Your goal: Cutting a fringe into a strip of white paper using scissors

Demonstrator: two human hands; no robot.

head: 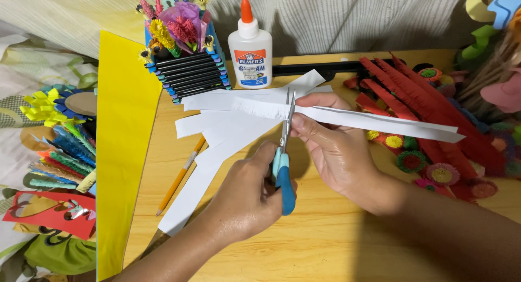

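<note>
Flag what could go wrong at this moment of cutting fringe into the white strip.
1. The right hand pinches the white paper strip right beside the scissors held by the left hand; a fingertip could get nicked.
2. A snip going too deep could sever the narrow strip instead of fringing it.
3. The strip's long free end lies over the red fringed strips and might snag.

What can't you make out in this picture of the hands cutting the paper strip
- Head view: the scissors handles are mostly wrapped by the left hand; only a blue loop shows.
- Head view: the right hand covers part of the white paper strip, so its grip underneath is hidden.
- Head view: the pencil is partly hidden under loose white strips.
- Head view: the yellow sheet runs off the bottom edge.
</note>
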